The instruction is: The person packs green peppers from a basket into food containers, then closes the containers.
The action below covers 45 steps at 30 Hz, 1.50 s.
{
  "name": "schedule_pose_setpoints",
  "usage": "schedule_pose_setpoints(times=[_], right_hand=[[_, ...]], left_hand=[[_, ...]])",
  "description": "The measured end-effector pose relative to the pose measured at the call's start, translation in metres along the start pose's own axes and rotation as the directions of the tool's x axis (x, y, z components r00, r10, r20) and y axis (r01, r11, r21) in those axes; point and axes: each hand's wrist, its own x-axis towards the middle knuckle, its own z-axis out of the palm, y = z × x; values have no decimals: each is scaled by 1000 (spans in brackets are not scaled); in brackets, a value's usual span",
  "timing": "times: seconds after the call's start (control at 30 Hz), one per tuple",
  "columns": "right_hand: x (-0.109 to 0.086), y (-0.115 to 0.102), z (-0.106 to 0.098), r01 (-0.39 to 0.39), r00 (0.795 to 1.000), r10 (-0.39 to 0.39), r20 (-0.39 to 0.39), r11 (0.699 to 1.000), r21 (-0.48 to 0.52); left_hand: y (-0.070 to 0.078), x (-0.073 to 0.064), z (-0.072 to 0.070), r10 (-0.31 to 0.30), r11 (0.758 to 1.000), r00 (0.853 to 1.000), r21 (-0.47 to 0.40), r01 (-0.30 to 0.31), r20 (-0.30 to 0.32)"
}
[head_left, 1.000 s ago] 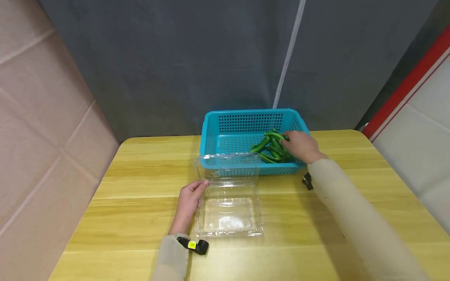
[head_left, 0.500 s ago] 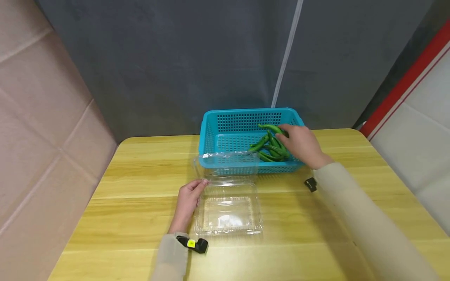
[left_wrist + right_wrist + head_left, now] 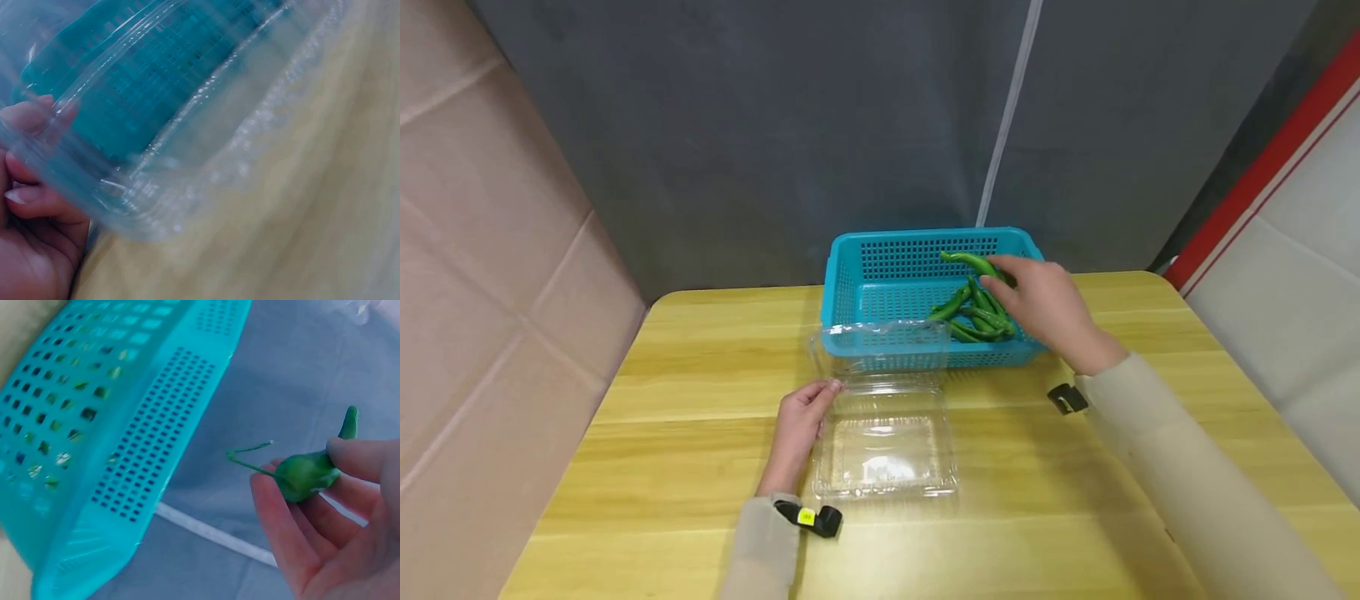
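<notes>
Above the right part of a blue plastic basket [image 3: 838, 292], my right hand [image 3: 1045, 304] pinches a green chili pepper [image 3: 970, 261] between thumb and fingers. The right wrist view shows the pepper [image 3: 306, 475] with its thin bent stem sticking out past the fingers. More green peppers [image 3: 977, 317] lie in a heap in the basket's right half. My left hand [image 3: 797, 429] pinches the left edge of a clear plastic clamshell box [image 3: 886, 454] near its hinge. The box lies unfolded, its lid [image 3: 887, 343] raised against the basket's front.
The wooden table [image 3: 700, 467] carries the basket at its back edge and the box in front. A dark grey curtain [image 3: 812, 125] hangs behind. Pale padded panels [image 3: 497, 275] rise at the left, and a red-edged white panel [image 3: 1300, 275] at the right.
My right hand has lifted one pepper up off the heap and drawn slightly back. The left hand keeps its hold on the clamshell box.
</notes>
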Motion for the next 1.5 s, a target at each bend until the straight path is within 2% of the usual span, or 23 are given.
schedule_pose_setpoints(times=[0.1, 0.2, 0.33, 0.43, 0.53, 0.7, 0.8, 0.9, 1.03, 1.17, 1.27, 1.33, 1.5], right_hand=[[-4, -8, -5, 20, 1000, -21, -23, 1000, -10], [-10, -17, -9, 31, 999, -31, -34, 999, -9], [-17, -29, -13, 54, 996, -51, -73, 998, 33], [-22, -37, -12, 84, 991, -75, -108, 994, 76], [-27, -43, -10, 113, 986, -98, -134, 987, 111], [-36, -46, -5, 164, 975, -137, -174, 975, 153], [-41, -47, -3, 212, 966, -178, -188, 961, 177], [-47, -48, 1, 277, 955, -246, -169, 940, 200], [-53, -49, 12, 367, 930, -346, -125, 898, 241], [-55, -52, 29, 438, 899, -426, -103, 860, 263], [-55, -54, 40, 464, 882, -465, -73, 836, 294], [-56, -54, 47, 461, 881, -471, -46, 833, 306], [-59, -56, 62, 410, 898, -440, 18, 851, 329]], left_hand=[[0, 1, 1, 7, 1000, 1000, 4, -7, 4], [9, -2, 2, 6, 1000, 1000, -25, -6, 16], [21, -8, 3, 3, 999, 1000, -34, -2, 24], [23, -10, 2, -2, 999, 1000, -34, 2, 24], [16, -7, 0, -2, 999, 1000, -43, 3, 21], [0, 0, -2, 16, 1000, 1000, -2, -16, 0], [-2, 1, -2, 21, 1000, 1000, 9, -21, -5], [1, 1, -2, 6, 1000, 1000, -2, -6, 7], [12, -3, -1, -16, 1000, 1000, -20, 17, 21], [22, -7, 0, -11, 1000, 1000, 0, 11, 9], [23, -8, 0, -3, 1000, 1000, 12, 3, -3], [22, -7, 0, 3, 1000, 1000, 6, -3, -5], [18, -5, 1, 14, 1000, 1000, -9, -14, -1]])
